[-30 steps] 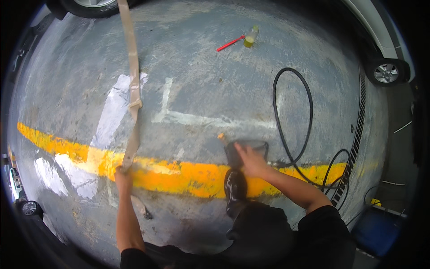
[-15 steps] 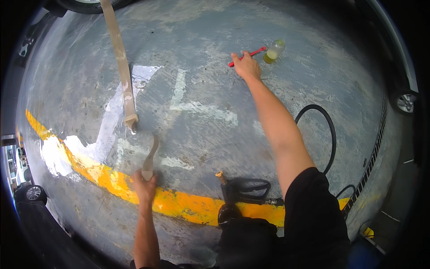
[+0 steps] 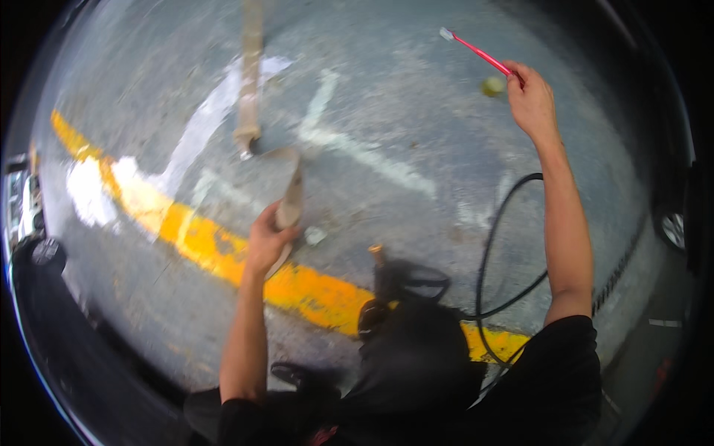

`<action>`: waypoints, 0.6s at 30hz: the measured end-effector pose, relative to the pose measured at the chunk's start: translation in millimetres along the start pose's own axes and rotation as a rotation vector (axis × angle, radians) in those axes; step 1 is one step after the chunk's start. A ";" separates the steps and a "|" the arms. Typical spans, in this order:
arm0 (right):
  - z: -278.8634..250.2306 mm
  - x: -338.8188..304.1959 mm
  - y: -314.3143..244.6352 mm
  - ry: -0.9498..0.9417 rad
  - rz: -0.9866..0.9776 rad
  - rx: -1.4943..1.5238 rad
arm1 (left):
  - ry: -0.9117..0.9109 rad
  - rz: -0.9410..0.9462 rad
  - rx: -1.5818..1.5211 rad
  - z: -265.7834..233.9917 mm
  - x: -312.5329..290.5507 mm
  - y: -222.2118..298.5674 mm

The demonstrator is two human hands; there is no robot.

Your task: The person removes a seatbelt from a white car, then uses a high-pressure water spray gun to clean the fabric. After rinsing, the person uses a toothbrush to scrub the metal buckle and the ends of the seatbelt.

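Observation:
My left hand (image 3: 266,241) is closed around the end of a beige webbing strap (image 3: 293,197), held above the floor. From there the strap (image 3: 251,82) loops to a bunched, buckle-like part and runs on to the far edge of the view. In my right hand (image 3: 534,104), raised at the far right, is a slim red-handled brush (image 3: 483,56). Its pale bristle head points far left. Beside that hand stands a bottle of yellow-green liquid (image 3: 491,87), blurred and partly hidden.
A black spray gun (image 3: 409,282) with a brass tip lies near my feet. A black hose (image 3: 482,267) loops at the right. Yellow and white paint lines (image 3: 312,297) mark the worn floor. Vehicles with wheels (image 3: 46,251) stand at both sides, with a drain grate at the right.
My right hand has lifted the red brush and swung it round, so its head now points away from the bottle. My left hand has raised the strap end.

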State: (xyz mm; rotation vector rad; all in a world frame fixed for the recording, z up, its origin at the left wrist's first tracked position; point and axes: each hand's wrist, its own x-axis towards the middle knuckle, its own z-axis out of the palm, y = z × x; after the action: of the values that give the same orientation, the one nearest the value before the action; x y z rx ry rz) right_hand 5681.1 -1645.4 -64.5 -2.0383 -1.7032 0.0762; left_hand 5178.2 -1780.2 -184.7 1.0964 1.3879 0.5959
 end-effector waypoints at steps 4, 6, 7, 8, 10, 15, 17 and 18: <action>-74.7 28.3 32.5 0.094 -0.054 -0.184 | 0.000 -0.019 -0.023 9.1 3.0 -4.3; -95.4 33.7 34.7 0.040 -0.005 -0.249 | 0.020 -0.023 -0.048 13.3 2.2 -3.6; -102.6 34.8 35.8 0.040 -0.001 -0.294 | 0.036 -0.031 -0.058 12.9 3.2 -3.7; -108.3 36.5 36.6 0.038 0.002 -0.337 | 0.022 -0.024 -0.063 13.0 6.7 -4.0; -110.6 36.1 37.7 0.007 0.011 -0.406 | 0.008 -0.026 -0.057 9.3 7.2 -6.5; -107.7 41.9 38.4 -0.096 0.033 -0.503 | 0.009 -0.055 -0.065 2.5 4.1 -5.0; -102.1 44.7 40.6 -0.101 0.020 -0.512 | 0.012 -0.070 -0.067 1.6 4.3 -2.8; -98.1 47.0 40.4 -0.104 0.012 -0.514 | 0.019 -0.069 -0.069 0.2 4.0 -3.0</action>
State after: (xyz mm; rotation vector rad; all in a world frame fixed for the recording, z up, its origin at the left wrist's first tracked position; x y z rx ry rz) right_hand 5761.8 -1637.4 18.4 -2.4419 -1.9227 -0.2850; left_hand 5178.3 -1778.0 -189.3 0.9866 1.4055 0.6007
